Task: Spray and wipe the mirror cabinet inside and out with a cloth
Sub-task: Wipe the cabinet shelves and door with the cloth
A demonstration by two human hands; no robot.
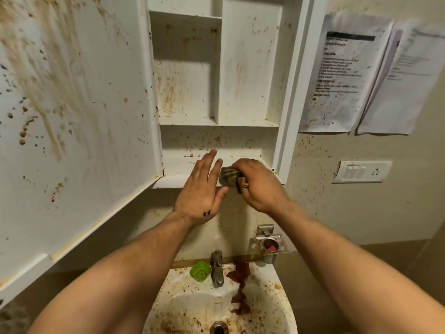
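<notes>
Cloth (pixel 230 175), bunched, is gripped in the curled fingers of the right hand (pixel 260 186) and held against the front lip of the cabinet's (pixel 250 68) bottom shelf. Left hand (pixel 202 189) is laid flat just beside it, fingers straight, nothing held. Stained door (pixel 72 104) is swung open left of the left hand. Spattered sink (pixel 286 309) and tap (pixel 217 268) are seen below both hands.

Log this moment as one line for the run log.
step: wipe bottom shelf | right hand: grips cloth at shelf front | left hand: flat, beside cloth | door: open, stained
</notes>
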